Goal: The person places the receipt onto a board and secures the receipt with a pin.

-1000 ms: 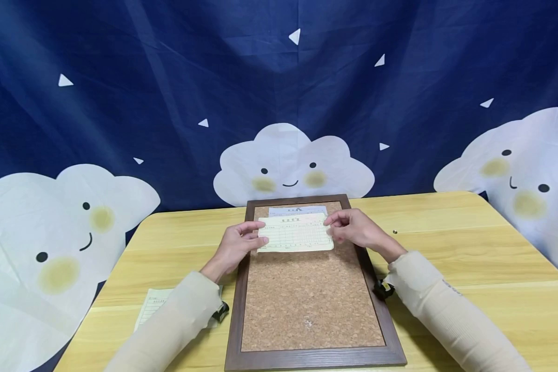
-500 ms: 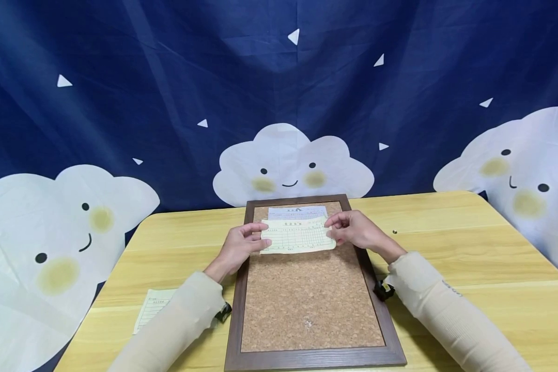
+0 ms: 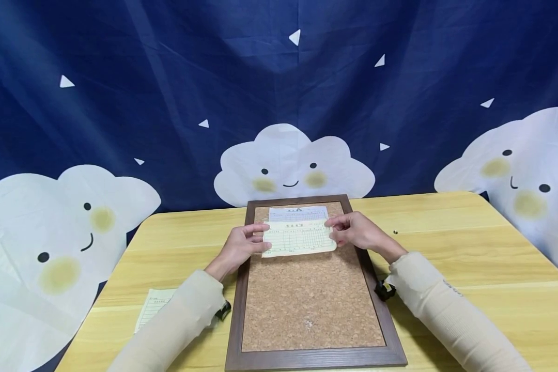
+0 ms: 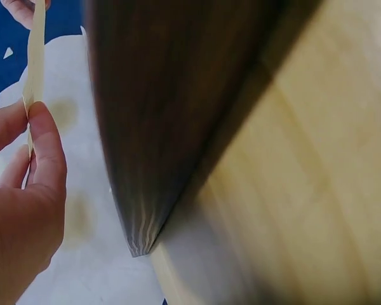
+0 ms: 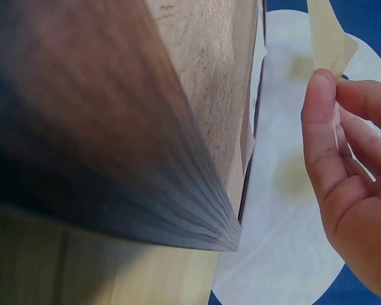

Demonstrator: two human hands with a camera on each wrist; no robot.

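A pale yellow printed form slip (image 3: 302,238) is stretched between both hands above the upper part of a cork board (image 3: 311,305). My left hand (image 3: 236,250) pinches its left edge between thumb and fingers. At the opposite edge, my right hand (image 3: 359,232) pinches the paper the same way. Both wrist views show the slip held up apart from the board, seen nearly edge-on. Behind it, a white-blue printed slip (image 3: 297,212) lies on the cork near the top; its lower part is hidden by the yellow one.
The board's dark brown frame (image 3: 316,357) rests on the wooden table (image 3: 469,243). Another yellow slip (image 3: 154,306) lies at the left, partly under the left sleeve (image 3: 176,315). A tiny metallic object (image 3: 395,232) sits right of the board. A blue cloud-patterned curtain (image 3: 297,77) hangs behind.
The held yellow slip has come slightly down and to the right, uncovering more of the white-blue slip. The left hand has shifted a little right; both hands keep their pinch.
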